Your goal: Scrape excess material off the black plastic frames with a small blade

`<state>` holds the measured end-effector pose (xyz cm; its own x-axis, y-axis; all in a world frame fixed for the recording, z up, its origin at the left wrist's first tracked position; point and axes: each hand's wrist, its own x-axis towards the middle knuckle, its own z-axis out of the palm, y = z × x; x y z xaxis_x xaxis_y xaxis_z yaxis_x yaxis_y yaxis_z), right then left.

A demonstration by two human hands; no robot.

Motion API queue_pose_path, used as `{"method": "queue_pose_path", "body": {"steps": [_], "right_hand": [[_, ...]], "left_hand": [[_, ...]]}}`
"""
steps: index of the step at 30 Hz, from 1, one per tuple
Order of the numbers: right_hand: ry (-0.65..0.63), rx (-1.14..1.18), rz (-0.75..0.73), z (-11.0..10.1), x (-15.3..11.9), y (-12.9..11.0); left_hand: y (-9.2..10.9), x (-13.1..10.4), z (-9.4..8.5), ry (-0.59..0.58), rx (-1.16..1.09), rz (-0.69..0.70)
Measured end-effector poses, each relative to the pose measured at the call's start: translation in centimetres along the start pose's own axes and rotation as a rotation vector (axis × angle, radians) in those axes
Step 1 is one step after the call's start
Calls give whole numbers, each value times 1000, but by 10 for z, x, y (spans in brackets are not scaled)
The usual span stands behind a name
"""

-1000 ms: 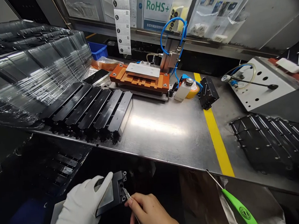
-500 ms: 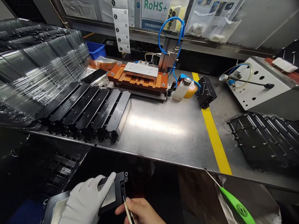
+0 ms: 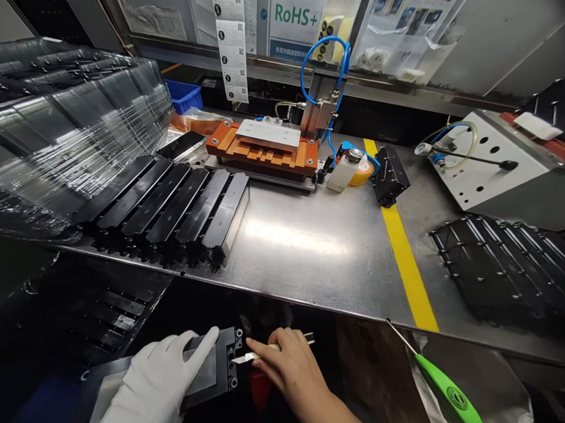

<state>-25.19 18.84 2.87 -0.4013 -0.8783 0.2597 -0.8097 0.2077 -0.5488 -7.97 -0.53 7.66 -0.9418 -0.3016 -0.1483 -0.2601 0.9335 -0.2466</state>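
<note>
My left hand [image 3: 154,382], in a white glove, is closed around a flat black plastic part [image 3: 221,360] with a pale panel set in its face. Its index finger lies along that panel. Bare and ungloved, my right hand [image 3: 290,362] grips a utility knife [image 3: 309,339]. The knife's blade points left, its tip at the notched right end of the black part. Whether the tip touches the plastic I cannot tell. Both hands are below the front edge of the metal table.
Similar black parts [image 3: 192,203] lie in a row on the metal table [image 3: 303,248]. Behind stands an orange press fixture [image 3: 265,152] with blue tubing. Wrapped stacks [image 3: 78,115] rise at left. A green-handled tool [image 3: 450,392] hangs at the front edge. More black parts [image 3: 508,269] lie right.
My right hand has moved up and turned the knife from steep to nearly level, blade to the left. The black part's notched end now shows more. My left hand keeps its hold.
</note>
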Motion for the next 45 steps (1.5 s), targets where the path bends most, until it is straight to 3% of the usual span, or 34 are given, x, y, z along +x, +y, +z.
{"method": "queue_pose_path", "body": {"steps": [5, 8, 12, 15, 18, 20, 23, 26, 40, 45], "right_hand": [[21, -15, -76, -7, 7, 4], [2, -18, -109, -10, 10, 8], [-32, -44, -160, -11, 15, 10], [-92, -45, -173, -11, 15, 10], [-191, 68, -58, -15, 9, 5], [-322, 328, 150, -19, 4, -4], [-509, 766, 534, -23, -2, -22], [-546, 881, 707, -22, -1, -37], [-526, 825, 686, -24, 6, -44], [-544, 824, 663, -23, 6, -41]], "left_hand": [[-2, 2, 1, -48, -6, 57], [-3, 7, -12, -93, -19, 99], [-5, 16, -44, -313, -31, 137], [-6, 20, -54, -422, -16, 210], [-7, 20, -43, -393, -75, 173], [-6, 18, -30, -381, -135, 76], [-2, 12, -11, -235, -153, 0], [3, 5, -1, -77, -112, 4], [6, 0, -2, -42, -124, -27], [6, 0, -2, 28, -103, -11]]}}
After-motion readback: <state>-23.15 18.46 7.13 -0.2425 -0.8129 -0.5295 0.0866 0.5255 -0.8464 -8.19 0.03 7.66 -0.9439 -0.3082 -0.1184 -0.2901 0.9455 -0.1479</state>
